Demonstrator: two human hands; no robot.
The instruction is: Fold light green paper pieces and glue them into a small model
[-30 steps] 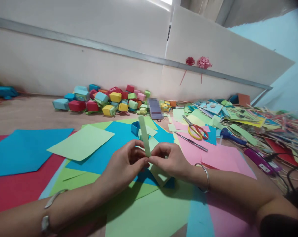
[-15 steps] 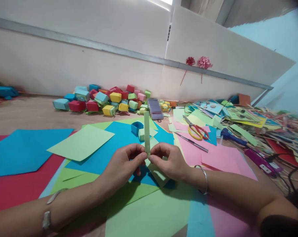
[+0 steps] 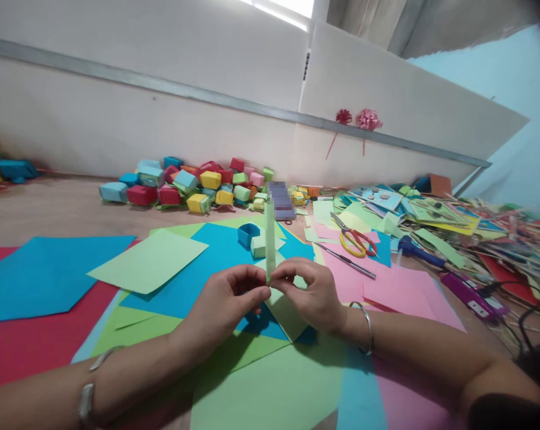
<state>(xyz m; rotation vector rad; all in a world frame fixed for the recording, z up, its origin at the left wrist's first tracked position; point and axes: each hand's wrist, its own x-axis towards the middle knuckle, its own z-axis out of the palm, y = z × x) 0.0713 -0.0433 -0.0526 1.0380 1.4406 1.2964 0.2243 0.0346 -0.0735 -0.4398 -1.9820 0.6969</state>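
Observation:
A narrow light-green paper strip [image 3: 270, 239] stands upright between my two hands. My left hand [image 3: 225, 301] pinches its lower end from the left, fingers closed. From the right, my right hand [image 3: 312, 292] pinches the same end with thumb and forefinger. Both hands hover just above overlapping blue and green paper sheets [image 3: 216, 257]. A small blue paper box [image 3: 248, 233] and a small green paper box [image 3: 258, 246] sit just beyond the strip.
A heap of coloured paper boxes [image 3: 193, 182] lies near the wall. Yellow-handled scissors [image 3: 354, 239], a thin metal tool [image 3: 345, 260], a purple stapler [image 3: 469, 295] and a cluttered pile of paper scraps [image 3: 453, 221] occupy the right. A large blue sheet [image 3: 46, 275] lies left.
The strip has turned from leaning left to standing nearly upright. Both hands stayed together at its lower end, and the view tilted slightly.

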